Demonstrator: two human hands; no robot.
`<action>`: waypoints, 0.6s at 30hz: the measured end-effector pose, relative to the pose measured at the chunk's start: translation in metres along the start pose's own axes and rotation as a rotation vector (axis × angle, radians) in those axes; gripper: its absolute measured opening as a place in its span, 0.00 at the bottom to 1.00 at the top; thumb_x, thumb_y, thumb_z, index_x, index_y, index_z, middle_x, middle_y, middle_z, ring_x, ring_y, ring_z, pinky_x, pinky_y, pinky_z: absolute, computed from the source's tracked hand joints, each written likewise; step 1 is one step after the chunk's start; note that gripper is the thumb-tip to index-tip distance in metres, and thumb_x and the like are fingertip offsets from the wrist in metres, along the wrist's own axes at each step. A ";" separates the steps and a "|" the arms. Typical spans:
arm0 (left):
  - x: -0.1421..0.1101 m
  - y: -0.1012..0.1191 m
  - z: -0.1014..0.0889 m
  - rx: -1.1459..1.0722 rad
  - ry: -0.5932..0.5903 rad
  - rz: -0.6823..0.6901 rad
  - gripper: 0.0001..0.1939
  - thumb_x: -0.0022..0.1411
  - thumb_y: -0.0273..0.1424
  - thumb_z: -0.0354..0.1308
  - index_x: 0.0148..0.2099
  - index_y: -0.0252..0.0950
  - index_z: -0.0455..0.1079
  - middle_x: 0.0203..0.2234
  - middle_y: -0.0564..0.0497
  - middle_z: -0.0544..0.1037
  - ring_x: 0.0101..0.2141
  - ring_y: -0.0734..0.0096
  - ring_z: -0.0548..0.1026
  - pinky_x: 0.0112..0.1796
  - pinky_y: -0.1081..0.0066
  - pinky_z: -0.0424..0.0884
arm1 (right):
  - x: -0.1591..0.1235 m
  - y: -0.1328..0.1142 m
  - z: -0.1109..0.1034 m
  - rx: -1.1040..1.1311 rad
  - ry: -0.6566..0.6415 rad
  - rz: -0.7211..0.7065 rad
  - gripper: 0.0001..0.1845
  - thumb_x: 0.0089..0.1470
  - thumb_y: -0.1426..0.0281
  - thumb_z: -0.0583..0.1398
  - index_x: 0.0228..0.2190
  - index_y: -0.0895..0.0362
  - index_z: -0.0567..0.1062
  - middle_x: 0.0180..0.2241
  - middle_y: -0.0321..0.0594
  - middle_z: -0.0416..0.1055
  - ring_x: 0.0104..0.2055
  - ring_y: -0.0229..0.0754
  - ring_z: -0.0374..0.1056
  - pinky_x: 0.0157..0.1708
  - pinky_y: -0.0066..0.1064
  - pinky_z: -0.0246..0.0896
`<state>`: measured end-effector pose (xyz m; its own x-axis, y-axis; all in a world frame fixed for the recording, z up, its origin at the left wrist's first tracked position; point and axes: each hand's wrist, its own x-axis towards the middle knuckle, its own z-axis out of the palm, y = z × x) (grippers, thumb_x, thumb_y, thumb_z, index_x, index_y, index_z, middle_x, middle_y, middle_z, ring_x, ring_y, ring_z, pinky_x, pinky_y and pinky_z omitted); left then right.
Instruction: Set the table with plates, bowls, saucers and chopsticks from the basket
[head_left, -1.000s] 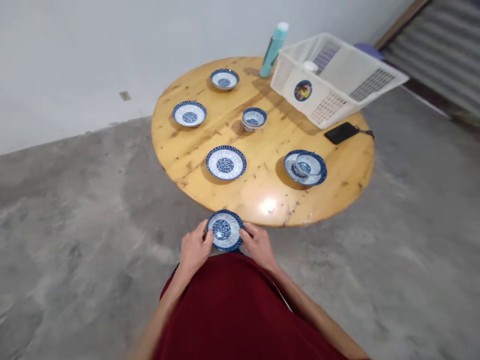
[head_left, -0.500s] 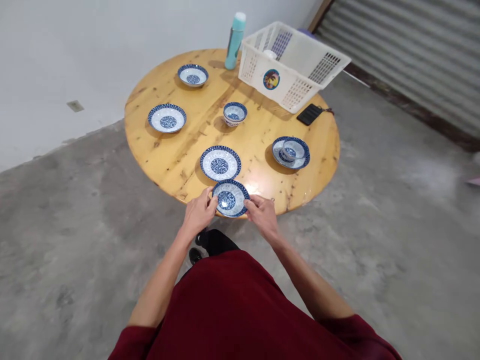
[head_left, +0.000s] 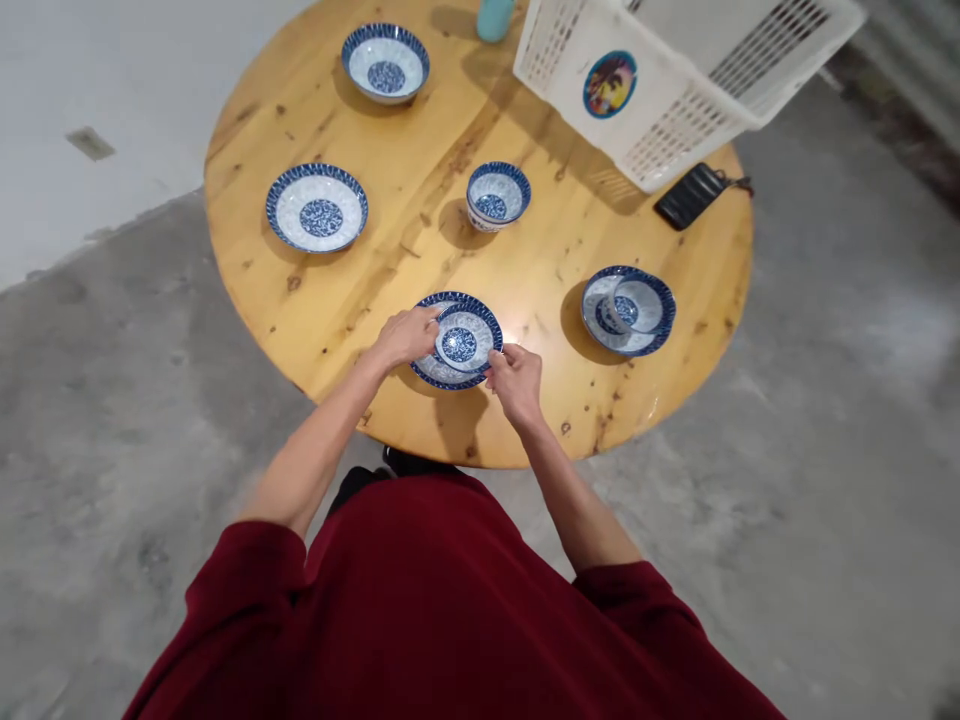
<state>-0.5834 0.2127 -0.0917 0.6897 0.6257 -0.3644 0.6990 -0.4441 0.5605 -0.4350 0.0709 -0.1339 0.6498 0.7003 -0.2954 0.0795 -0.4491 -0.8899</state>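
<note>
Hands meet over the near table (head_left: 420, 245) edge: left hand (head_left: 405, 336) and right hand (head_left: 514, 376) pinch opposite rims of a small bowl (head_left: 460, 342), fingers keeping it level upon a blue-patterned plate (head_left: 444, 374).

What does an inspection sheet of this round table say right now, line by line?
Surface: round wooden table, glossy, knotted.
Job's things: small blue-and-white dish held over a larger plate.
Clutter: two plates, small bowl, stacked dish pair, white basket, teal bottle, black phone.
Grippers: left hand and right hand grip the dish's rim.
Cables: short cord at the phone.
Surroundings: concrete floor, white wall.
</note>
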 end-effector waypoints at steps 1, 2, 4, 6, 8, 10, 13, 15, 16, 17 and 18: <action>0.004 -0.002 0.000 0.004 -0.009 -0.001 0.20 0.65 0.28 0.44 0.49 0.39 0.76 0.32 0.50 0.84 0.43 0.61 0.80 0.46 0.68 0.71 | 0.002 0.002 0.002 -0.003 -0.002 0.013 0.07 0.50 0.65 0.57 0.24 0.54 0.68 0.18 0.32 0.64 0.19 0.38 0.64 0.16 0.26 0.56; 0.008 -0.004 0.000 0.005 -0.014 -0.004 0.20 0.65 0.28 0.45 0.49 0.39 0.77 0.32 0.50 0.84 0.43 0.61 0.80 0.46 0.68 0.71 | 0.004 0.004 0.003 -0.009 -0.007 0.022 0.07 0.51 0.64 0.57 0.24 0.53 0.67 0.17 0.32 0.65 0.19 0.38 0.64 0.15 0.26 0.56; 0.012 -0.007 -0.001 0.009 -0.026 -0.015 0.20 0.65 0.28 0.45 0.50 0.40 0.77 0.33 0.50 0.84 0.45 0.61 0.80 0.48 0.68 0.71 | 0.005 0.008 0.005 -0.028 -0.022 0.035 0.10 0.52 0.62 0.58 0.24 0.52 0.64 0.17 0.32 0.65 0.18 0.38 0.64 0.15 0.26 0.56; 0.013 -0.009 -0.003 0.016 -0.041 -0.022 0.21 0.65 0.29 0.45 0.51 0.40 0.78 0.33 0.50 0.84 0.46 0.61 0.80 0.49 0.68 0.70 | 0.005 0.012 0.007 -0.044 -0.038 0.035 0.11 0.52 0.61 0.59 0.25 0.52 0.63 0.17 0.32 0.67 0.17 0.38 0.64 0.15 0.27 0.57; 0.014 -0.010 -0.005 0.016 -0.054 -0.021 0.21 0.65 0.29 0.46 0.52 0.40 0.78 0.34 0.49 0.84 0.46 0.60 0.80 0.50 0.67 0.69 | 0.004 0.014 0.009 -0.052 -0.049 0.026 0.12 0.53 0.59 0.59 0.26 0.52 0.64 0.18 0.33 0.68 0.17 0.38 0.65 0.16 0.27 0.58; 0.015 -0.011 -0.007 0.001 -0.052 -0.026 0.22 0.65 0.28 0.46 0.54 0.40 0.78 0.35 0.49 0.84 0.47 0.59 0.79 0.50 0.66 0.69 | 0.003 0.016 0.009 -0.068 -0.061 0.015 0.14 0.53 0.57 0.59 0.26 0.52 0.63 0.19 0.33 0.70 0.17 0.39 0.66 0.17 0.27 0.59; 0.016 -0.012 -0.010 -0.038 -0.052 -0.036 0.23 0.65 0.28 0.48 0.57 0.41 0.77 0.35 0.50 0.84 0.46 0.60 0.79 0.51 0.67 0.68 | 0.002 0.015 0.006 -0.145 -0.102 -0.005 0.17 0.55 0.53 0.58 0.25 0.51 0.62 0.20 0.36 0.72 0.18 0.40 0.68 0.18 0.29 0.62; 0.017 -0.014 -0.013 -0.048 -0.080 -0.030 0.21 0.64 0.28 0.50 0.55 0.40 0.78 0.34 0.50 0.84 0.45 0.60 0.79 0.48 0.67 0.68 | 0.000 0.012 0.002 -0.214 -0.127 -0.016 0.19 0.56 0.51 0.57 0.27 0.53 0.66 0.22 0.39 0.75 0.19 0.41 0.69 0.20 0.30 0.64; 0.018 -0.016 -0.015 -0.049 -0.096 -0.023 0.20 0.64 0.29 0.50 0.52 0.39 0.78 0.33 0.49 0.84 0.44 0.60 0.79 0.47 0.67 0.68 | -0.001 0.010 -0.001 -0.241 -0.132 -0.016 0.20 0.57 0.50 0.57 0.28 0.54 0.69 0.23 0.40 0.76 0.19 0.42 0.69 0.20 0.30 0.65; 0.019 -0.017 -0.017 -0.052 -0.104 -0.013 0.18 0.64 0.29 0.51 0.50 0.38 0.79 0.33 0.48 0.83 0.42 0.59 0.78 0.46 0.67 0.68 | -0.003 0.008 -0.003 -0.255 -0.128 -0.012 0.21 0.57 0.50 0.57 0.30 0.55 0.71 0.24 0.41 0.76 0.20 0.42 0.70 0.21 0.31 0.66; 0.021 -0.019 -0.020 -0.058 -0.103 -0.004 0.17 0.65 0.30 0.51 0.48 0.37 0.79 0.33 0.48 0.83 0.42 0.59 0.78 0.45 0.67 0.68 | -0.004 0.006 -0.004 -0.257 -0.114 -0.004 0.22 0.57 0.49 0.57 0.33 0.57 0.73 0.24 0.42 0.77 0.20 0.42 0.71 0.21 0.31 0.67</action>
<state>-0.5860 0.2473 -0.0955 0.7049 0.5567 -0.4395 0.6916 -0.4022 0.5999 -0.4339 0.0626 -0.1367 0.5607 0.7540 -0.3423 0.2809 -0.5621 -0.7779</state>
